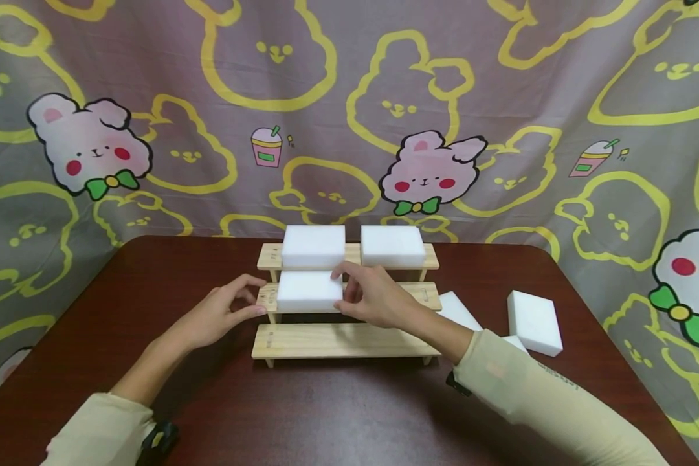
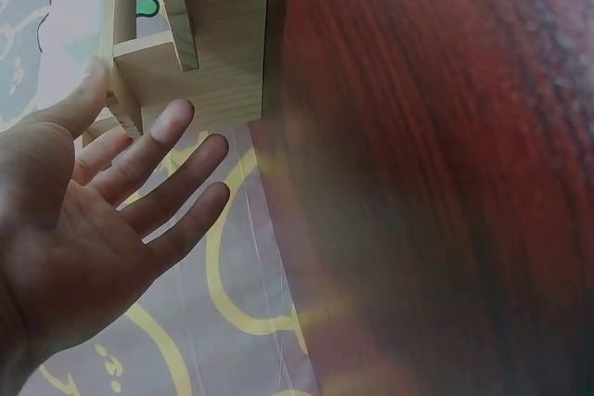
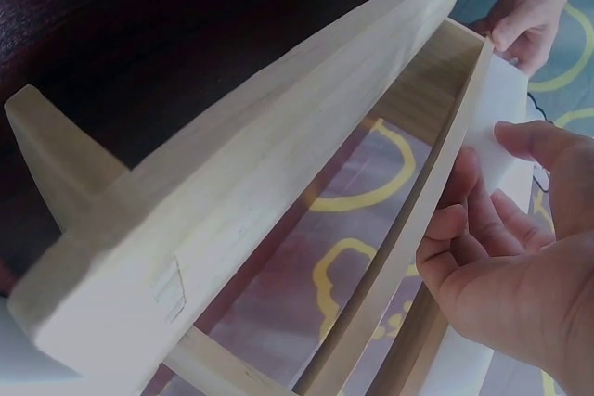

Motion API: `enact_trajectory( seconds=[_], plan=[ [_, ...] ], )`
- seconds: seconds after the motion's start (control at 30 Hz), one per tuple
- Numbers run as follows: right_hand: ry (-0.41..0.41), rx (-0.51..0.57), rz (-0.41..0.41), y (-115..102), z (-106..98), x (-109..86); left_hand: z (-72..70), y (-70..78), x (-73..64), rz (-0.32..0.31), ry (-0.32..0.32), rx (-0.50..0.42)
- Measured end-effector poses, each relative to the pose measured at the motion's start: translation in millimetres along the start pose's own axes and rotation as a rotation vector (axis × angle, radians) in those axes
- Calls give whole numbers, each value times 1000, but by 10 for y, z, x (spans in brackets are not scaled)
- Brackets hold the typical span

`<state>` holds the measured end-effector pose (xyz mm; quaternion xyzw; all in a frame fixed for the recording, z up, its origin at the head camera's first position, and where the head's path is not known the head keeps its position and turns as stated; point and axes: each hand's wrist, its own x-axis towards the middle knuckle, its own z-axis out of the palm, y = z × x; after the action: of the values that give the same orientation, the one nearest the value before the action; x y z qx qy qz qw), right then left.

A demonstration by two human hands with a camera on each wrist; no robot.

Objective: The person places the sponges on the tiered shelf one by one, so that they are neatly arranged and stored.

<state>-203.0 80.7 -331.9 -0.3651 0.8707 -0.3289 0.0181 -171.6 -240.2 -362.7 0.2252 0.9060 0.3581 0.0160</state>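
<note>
A three-tier wooden stand (image 1: 378,340) stands on the table. On its middle tier, toward the left, lies a white foam-like block (image 1: 307,290). My right hand (image 1: 378,299) pinches this block at its right end, thumb at the front and index finger at the back; in the right wrist view the other fingers (image 3: 497,234) are curled beside it. At the stand's left end is my left hand (image 1: 214,316), fingers spread and holding nothing. Its thumb (image 2: 85,99) touches the end of a board in the left wrist view. Two similar blocks (image 1: 313,247) sit on the top tier.
Right of the stand, a white block (image 1: 534,322) lies on the dark red-brown table (image 1: 169,272). Two more blocks (image 1: 459,312) are partly hidden by my right forearm. A patterned curtain (image 1: 326,129) hangs behind the table.
</note>
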Motion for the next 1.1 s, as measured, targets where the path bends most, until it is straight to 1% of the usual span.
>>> enact_trajectory(
  seconds=[0.47,0.93,1.1],
  plan=[
    [15,-25,-2,-6,2,-2,-8,7,-7,-5,-6,-1],
    [-3,-13,3,-7,-21,-7,-8,6,-3,-8,-12,-10],
    [1,19,-19,-22,-58,-38,-8,4,-2,-13,-12,-9]
  ],
)
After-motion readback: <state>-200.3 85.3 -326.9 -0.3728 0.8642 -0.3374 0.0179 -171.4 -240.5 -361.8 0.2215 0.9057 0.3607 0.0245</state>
